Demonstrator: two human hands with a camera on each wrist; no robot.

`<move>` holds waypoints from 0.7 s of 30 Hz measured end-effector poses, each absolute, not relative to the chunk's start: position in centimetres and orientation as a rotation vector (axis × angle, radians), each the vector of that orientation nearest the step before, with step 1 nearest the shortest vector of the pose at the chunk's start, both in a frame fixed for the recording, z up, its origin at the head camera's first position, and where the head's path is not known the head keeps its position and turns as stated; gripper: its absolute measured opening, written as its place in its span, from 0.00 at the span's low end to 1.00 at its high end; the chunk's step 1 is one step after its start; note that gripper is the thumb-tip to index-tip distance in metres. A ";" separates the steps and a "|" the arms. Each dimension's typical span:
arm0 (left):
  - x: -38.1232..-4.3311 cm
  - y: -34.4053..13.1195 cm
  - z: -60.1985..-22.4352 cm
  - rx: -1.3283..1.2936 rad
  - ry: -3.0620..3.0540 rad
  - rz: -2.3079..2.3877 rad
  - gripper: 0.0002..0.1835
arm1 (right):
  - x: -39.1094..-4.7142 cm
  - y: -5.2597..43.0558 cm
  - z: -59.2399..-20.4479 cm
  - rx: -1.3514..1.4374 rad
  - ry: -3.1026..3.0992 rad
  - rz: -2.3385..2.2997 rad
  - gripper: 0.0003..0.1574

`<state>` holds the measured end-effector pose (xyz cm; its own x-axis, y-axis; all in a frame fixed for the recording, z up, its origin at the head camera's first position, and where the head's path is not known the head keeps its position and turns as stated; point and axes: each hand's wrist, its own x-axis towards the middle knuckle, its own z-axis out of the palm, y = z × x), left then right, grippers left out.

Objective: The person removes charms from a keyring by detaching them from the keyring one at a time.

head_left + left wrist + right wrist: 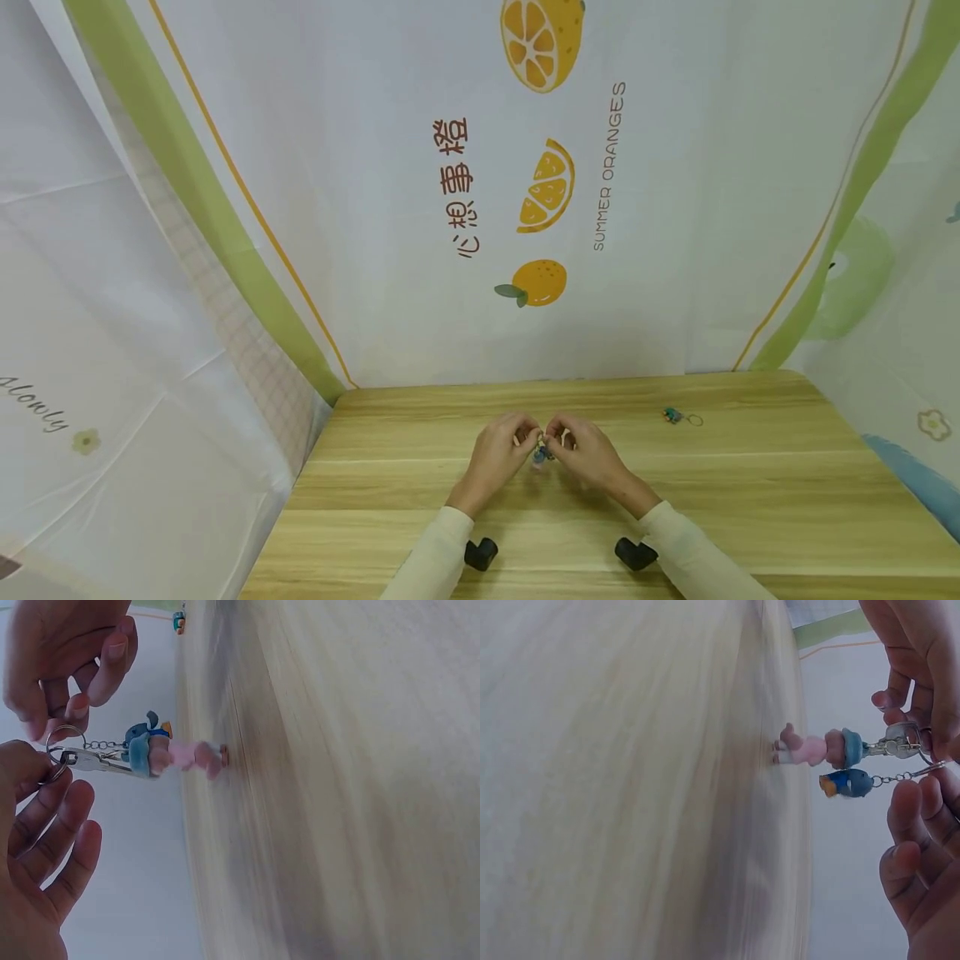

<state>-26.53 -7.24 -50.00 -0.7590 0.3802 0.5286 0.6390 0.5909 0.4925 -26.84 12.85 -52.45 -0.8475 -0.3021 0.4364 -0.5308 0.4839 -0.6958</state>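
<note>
Over the wooden table (390, 500), my left hand (495, 454) and right hand (590, 454) meet fingertip to fingertip. The left thumb and forefinger pinch the ring end of a keychain with a silver clasp (88, 760). A pink figure with a blue cap (187, 754) hangs from it, feet close over the tabletop. My right fingers pinch a thin split ring (66, 733), whose short chain (894, 778) carries a small blue charm with orange feet (847, 782). The two rings overlap between the fingertips, which partly hide them.
Farther back on the right lies another keychain charm (672, 415), green and blue, with its ring (696, 420) on the wood. Black pieces (482, 553) show beside both forearms. A printed white cloth (390, 317) stands behind the table's back edge.
</note>
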 end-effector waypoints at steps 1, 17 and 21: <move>-26.5 -7.2 -50.0 -0.829 -2.451 -0.974 0.02 | -26.9 12.8 -52.4 0.702 -2.483 1.294 0.07; -26.3 -6.8 -49.9 -0.845 -2.504 -1.012 0.04 | -26.9 13.0 -52.0 0.657 -2.542 1.404 0.08; -26.4 -6.7 -49.9 -0.840 -2.500 -1.001 0.04 | -27.0 13.1 -52.2 0.694 -2.517 1.435 0.08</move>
